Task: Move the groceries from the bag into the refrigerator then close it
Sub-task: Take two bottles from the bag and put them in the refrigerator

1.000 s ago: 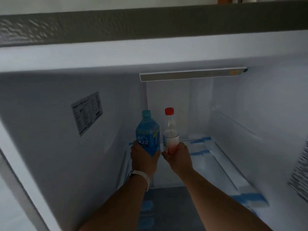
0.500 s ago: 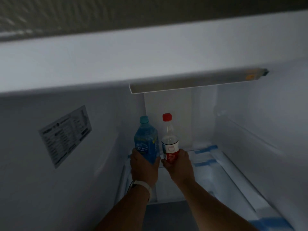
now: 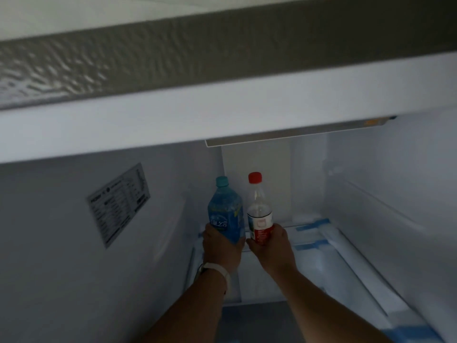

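Note:
Both my arms reach deep into the open refrigerator. My left hand, with a white band on the wrist, grips the lower part of a blue bottle with a teal cap. My right hand holds the base of a clear bottle with a red cap and a red and white label. The two bottles stand upright side by side near the back wall, over the glass shelf. The grocery bag is out of view.
A printed rating label is stuck on the left inner wall. A light bar hangs under the compartment ceiling. Blue tape strips hold wrapped shelf parts on the right side of the shelf. The grey textured refrigerator top fills the upper view.
The hands and both bottles stay almost in place near the back of the shelf. The view has shifted, tilting down and then up again, so the refrigerator's grey top fills more of it.

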The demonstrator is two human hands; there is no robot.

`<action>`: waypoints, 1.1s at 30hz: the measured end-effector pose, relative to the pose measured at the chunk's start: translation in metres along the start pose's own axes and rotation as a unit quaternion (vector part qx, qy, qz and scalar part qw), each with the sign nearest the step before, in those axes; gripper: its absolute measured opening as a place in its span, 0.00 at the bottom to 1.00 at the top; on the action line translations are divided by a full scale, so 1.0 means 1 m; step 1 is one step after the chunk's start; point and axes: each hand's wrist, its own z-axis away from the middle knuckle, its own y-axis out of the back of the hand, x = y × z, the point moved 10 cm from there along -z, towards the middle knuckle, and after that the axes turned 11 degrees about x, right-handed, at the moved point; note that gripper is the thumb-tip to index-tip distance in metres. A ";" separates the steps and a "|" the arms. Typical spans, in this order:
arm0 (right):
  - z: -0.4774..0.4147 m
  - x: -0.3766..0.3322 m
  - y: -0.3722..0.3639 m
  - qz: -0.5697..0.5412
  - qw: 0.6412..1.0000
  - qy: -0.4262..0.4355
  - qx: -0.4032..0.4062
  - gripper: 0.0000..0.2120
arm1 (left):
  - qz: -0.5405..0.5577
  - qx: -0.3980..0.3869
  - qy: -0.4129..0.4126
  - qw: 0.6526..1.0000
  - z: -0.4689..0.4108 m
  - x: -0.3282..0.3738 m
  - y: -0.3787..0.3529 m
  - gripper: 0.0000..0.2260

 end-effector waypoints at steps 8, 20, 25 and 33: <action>0.036 -0.003 0.033 0.122 0.990 0.052 -0.052 0.30 | 0.010 -0.036 0.038 0.999 0.044 0.002 0.014 0.16; 0.152 -0.040 0.096 0.238 0.932 0.244 -0.125 0.21 | -0.140 -0.125 -0.098 0.977 0.166 0.020 0.074 0.22; 0.200 -0.054 0.118 0.256 0.903 0.309 -0.156 0.22 | -0.153 -0.138 -0.138 0.969 0.211 0.024 0.106 0.17; 0.280 -0.040 0.127 0.229 0.893 0.331 -0.202 0.21 | -0.280 -0.152 -0.268 0.909 0.287 -0.001 0.155 0.24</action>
